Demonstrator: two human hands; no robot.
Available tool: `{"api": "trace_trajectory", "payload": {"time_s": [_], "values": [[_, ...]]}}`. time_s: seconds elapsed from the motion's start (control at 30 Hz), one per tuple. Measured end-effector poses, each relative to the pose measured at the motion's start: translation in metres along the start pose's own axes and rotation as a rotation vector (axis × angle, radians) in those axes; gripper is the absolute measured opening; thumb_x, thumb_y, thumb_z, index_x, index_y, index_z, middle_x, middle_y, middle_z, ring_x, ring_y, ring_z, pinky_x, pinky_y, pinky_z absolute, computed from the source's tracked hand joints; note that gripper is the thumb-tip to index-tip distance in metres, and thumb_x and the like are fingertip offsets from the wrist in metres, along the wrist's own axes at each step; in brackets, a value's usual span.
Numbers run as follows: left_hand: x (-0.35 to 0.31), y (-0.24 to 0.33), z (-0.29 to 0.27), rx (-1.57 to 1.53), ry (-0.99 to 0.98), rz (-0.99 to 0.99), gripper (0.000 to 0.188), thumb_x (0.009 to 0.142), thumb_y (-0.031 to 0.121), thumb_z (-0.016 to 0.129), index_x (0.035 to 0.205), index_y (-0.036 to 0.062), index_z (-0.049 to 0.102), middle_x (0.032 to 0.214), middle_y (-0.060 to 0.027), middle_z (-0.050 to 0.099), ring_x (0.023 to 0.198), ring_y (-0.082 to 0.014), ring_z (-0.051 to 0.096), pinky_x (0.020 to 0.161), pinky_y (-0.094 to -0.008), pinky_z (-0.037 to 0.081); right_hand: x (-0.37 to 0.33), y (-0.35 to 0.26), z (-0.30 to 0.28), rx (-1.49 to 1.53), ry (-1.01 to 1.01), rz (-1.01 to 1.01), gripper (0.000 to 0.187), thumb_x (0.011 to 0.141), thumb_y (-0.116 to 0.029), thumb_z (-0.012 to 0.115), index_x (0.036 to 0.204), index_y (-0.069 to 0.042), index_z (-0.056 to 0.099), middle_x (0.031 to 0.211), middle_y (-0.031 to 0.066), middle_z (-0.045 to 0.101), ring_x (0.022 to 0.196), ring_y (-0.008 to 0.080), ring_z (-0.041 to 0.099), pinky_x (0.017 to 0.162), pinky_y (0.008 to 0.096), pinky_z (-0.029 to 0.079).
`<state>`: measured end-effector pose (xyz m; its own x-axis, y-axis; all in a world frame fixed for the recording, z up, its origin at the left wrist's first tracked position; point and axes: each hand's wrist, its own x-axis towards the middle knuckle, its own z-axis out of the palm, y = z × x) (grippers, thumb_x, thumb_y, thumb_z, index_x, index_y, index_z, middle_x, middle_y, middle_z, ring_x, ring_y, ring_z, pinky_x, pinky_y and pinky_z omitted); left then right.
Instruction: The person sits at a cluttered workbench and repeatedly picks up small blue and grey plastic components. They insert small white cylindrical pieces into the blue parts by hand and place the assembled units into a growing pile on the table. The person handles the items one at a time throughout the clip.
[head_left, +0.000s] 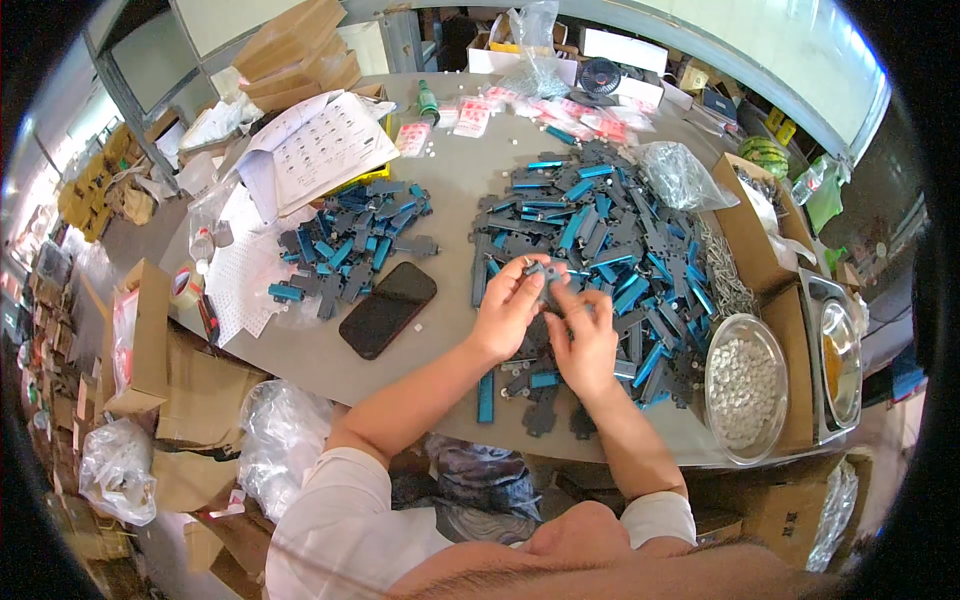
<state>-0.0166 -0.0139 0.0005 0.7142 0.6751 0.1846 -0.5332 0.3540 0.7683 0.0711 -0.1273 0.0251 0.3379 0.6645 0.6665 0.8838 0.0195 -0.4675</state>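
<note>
Over the near left side of a large heap of dark grey and blue parts (630, 225), my two hands meet. A small dark grey piece (545, 277) is pinched in the fingertips of my left hand (507, 308). My right hand (585, 345) has its thumb and fingers closed in on the same piece from the right; its exact kind is too small to tell. Loose parts, among them an upright blue-faced strip (486, 398), lie on the table just below my hands. A smaller heap of similar parts (350, 240) lies to the left.
A black phone (388, 310) lies left of my hands. To the right are a metal bowl of small white round pieces (742, 390), a pile of screws (728, 275) and cardboard boxes (752, 230). Printed sheets (320, 150), a green bottle (427, 100) and a small fan (600, 77) stand farther back.
</note>
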Motion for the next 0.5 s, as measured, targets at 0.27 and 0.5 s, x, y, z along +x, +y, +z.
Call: {"api": "trace_trajectory", "payload": {"time_s": [0.27, 0.5], "values": [[0.000, 0.011, 0.001, -0.239, -0.132, -0.051, 0.028, 0.096, 0.018, 0.053, 0.121, 0.0038, 0.050, 0.123, -0.0167, 0.056, 0.117, -0.0315, 0.054, 0.099, -0.0423, 0.045, 0.000, 0.024, 0.004, 0.424, -0.187, 0.179, 0.026, 0.093, -0.019, 0.053, 0.078, 0.002, 0.053, 0.066, 0.0149, 0.055, 0.059, 0.0307, 0.055, 0.056, 0.0374, 0.043], [-0.002, 0.006, -0.002, 0.018, -0.073, -0.220, 0.027, 0.096, 0.023, 0.054, 0.116, 0.0052, 0.054, 0.114, -0.0146, 0.062, 0.106, -0.0268, 0.061, 0.088, -0.0400, 0.052, 0.003, 0.020, 0.002, 0.405, -0.165, 0.298, 0.022, 0.091, -0.019, 0.057, 0.082, 0.001, 0.058, 0.069, 0.0159, 0.056, 0.061, 0.0317, 0.057, 0.057, 0.0360, 0.044]]}}
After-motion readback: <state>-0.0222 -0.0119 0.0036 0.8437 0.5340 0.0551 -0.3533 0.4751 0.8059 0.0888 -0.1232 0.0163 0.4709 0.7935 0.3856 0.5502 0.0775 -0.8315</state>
